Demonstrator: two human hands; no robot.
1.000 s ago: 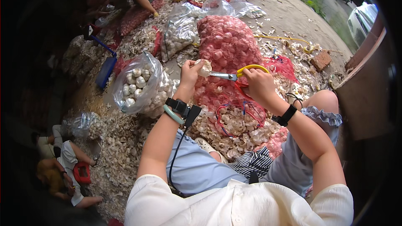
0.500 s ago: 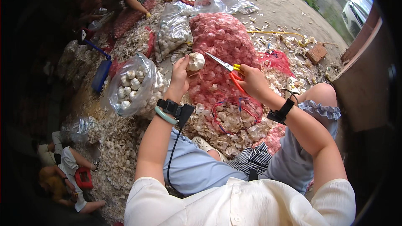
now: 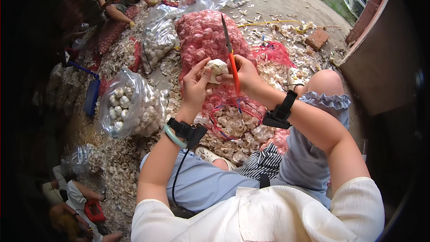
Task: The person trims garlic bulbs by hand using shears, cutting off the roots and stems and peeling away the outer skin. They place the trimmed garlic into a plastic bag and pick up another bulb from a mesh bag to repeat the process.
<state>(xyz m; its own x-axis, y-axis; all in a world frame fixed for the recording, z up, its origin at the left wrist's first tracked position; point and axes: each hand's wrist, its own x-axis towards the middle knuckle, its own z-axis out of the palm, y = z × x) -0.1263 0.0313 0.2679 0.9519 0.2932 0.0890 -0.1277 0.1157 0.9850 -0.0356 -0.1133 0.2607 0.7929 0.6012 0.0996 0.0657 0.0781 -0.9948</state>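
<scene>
While I watched through the head camera, the left hand [image 3: 194,87] had thumb and fingers clamped on the garlic bulb [image 3: 217,68], lined up in view between the left and right edges of the red mesh sack [image 3: 200,33], and the right hand [image 3: 247,77] gripped the red-handled scissors [image 3: 234,74] with fingertips also against the bulb. I judged that shared hold sound for steadying or turning it, with the blades pointing away from both hands. Since I could not tell whether the blades were together, their tips called for care around the left fingertips.
</scene>
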